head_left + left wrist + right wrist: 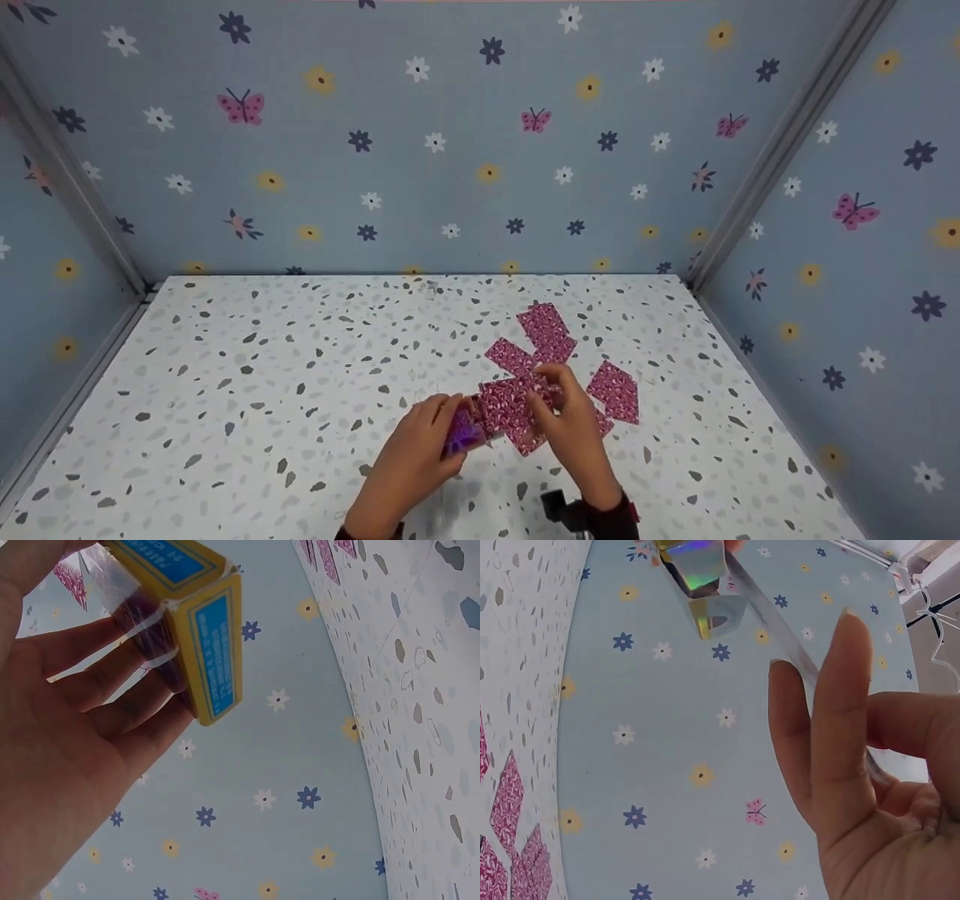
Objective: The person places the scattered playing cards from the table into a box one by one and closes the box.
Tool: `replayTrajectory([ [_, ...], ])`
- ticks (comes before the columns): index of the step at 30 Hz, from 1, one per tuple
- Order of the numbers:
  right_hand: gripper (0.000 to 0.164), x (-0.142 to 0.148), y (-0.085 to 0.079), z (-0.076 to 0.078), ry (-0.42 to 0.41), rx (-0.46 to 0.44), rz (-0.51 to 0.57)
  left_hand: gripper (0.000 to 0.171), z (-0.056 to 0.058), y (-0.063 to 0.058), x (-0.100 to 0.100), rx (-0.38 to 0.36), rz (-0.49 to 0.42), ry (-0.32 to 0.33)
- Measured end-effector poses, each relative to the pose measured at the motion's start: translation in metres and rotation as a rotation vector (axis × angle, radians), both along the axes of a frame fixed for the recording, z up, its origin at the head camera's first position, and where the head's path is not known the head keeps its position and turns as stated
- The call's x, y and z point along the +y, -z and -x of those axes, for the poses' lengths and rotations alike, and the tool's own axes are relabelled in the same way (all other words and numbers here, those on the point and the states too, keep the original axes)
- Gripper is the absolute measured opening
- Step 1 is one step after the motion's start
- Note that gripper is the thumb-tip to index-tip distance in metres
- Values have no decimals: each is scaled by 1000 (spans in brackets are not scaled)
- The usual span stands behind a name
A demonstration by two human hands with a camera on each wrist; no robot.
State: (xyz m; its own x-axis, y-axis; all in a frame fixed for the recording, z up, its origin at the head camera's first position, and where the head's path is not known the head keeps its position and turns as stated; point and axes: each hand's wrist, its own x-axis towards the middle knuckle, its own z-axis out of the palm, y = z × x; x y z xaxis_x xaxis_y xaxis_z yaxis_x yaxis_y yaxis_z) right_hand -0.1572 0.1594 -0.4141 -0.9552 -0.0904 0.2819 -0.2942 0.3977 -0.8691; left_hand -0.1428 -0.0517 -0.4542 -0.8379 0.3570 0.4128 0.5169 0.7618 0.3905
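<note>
My left hand (416, 446) grips a small playing-card box (464, 432) with a purple face in the head view. Its yellow and blue sides show in the left wrist view, where the fingers curl round the box (214, 652). A stack of playing cards (504, 405) with pink patterned backs stands partly out of the box's open end. My right hand (574, 427) pinches the far end of that stack. From the right wrist the cards (776, 622) appear edge-on between the fingers and the box (697, 570), whose flap hangs open.
Several loose pink-backed cards (544, 324) lie on the white speckled table (262, 390), beyond and to the right of my hands. One small group (616, 391) lies apart at the right. Blue flowered walls (405, 112) enclose the table at the back and sides.
</note>
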Motion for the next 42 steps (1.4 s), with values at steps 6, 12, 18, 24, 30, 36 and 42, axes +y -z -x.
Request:
replayTrajectory([
  [6,31,-1,1,2,-52,-19,0,63,1,0,-1,46,-1,-2],
  [12,31,0,2,2,-79,9,-16,62,1,0,0,73,-1,-8],
  [18,30,-1,5,3,-63,67,-72,61,0,1,0,87,5,-11],
  [24,27,-9,9,3,-88,100,-130,61,0,1,3,94,21,17],
  [30,30,-10,10,3,-87,144,-223,62,1,2,2,95,23,19],
  [36,31,-11,11,3,-80,103,-205,61,0,2,2,98,16,25],
  [42,26,-16,16,4,-96,151,-278,60,-1,3,4,93,26,24],
])
